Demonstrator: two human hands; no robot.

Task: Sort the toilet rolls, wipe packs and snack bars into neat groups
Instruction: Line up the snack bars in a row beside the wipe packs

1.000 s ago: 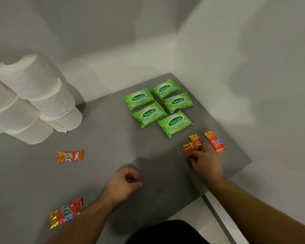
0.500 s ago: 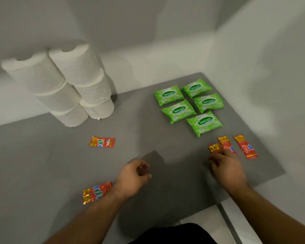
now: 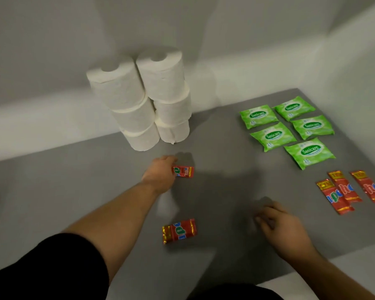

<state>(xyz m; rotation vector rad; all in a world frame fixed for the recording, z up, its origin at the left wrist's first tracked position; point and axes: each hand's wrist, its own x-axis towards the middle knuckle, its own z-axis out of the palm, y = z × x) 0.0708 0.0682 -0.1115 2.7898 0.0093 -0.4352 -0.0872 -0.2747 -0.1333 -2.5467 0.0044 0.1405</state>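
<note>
Our left hand (image 3: 160,174) reaches out over the middle of the grey mat (image 3: 225,169). Its fingers curl around the left end of the far snack bar (image 3: 185,171), which lies flat with its right end free. Our right hand (image 3: 284,226) hangs low over the near right part of the mat, fingers loosely curled and holding nothing; it is a little blurred.

The near snack bar (image 3: 179,231) lies alone between our two forearms, well apart from both hands.

The toilet rolls (image 3: 139,100) stand at the mat's far edge, left of centre, as two touching stacks of three, just beyond the left hand.

On the far right, the five wipe packs (image 3: 288,131) lie flat in a tight cluster, the farthest one near the mat's far right corner.

Nearer than the wipe packs lies the row of three snack bars (image 3: 351,189). The left two overlap and the third sits just beside them, close to the right border of our view.

Bare mat spreads wide on the left and between the rolls and the packs. The mat's near edge runs just below the right wrist, with pale floor (image 3: 344,267) past it.
</note>
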